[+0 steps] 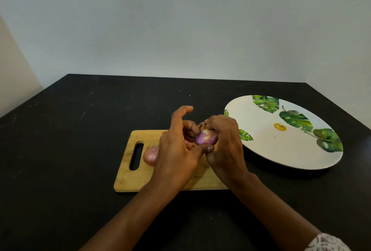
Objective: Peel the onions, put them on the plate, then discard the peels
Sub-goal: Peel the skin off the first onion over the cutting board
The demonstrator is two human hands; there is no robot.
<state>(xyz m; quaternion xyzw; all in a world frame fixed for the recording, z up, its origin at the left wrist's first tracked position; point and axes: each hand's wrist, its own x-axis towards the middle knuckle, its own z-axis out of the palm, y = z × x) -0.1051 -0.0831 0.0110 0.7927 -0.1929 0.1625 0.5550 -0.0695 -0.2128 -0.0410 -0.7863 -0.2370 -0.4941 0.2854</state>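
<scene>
A matte black table stands against a plain pale grey wall. Near its front lies a rectangular wooden cutting board, its grain pale and worn, with an oval handle slot at its left end.

Both hands meet just above the board around one small onion. Its lower half is peeled, smooth and glossy purple, and its top is paler, with a scrap of papery skin. The left hand cups it narrowly, with the thumb pressed under it, the middle fingers curled behind, and the forefinger lifted free and arched. The right hand curls tightly over the top, its fingertips pinching at the skin.

A second onion, unpeeled, dry and pinkish with wispy roots, rests on the board beside the slot, partly hidden by the left hand.

To the right, just beside the board, sits a wide, shallow white plate printed with green leaves and a yellow spot. No writing is legible. A pale patterned sleeve shows at the bottom right.
</scene>
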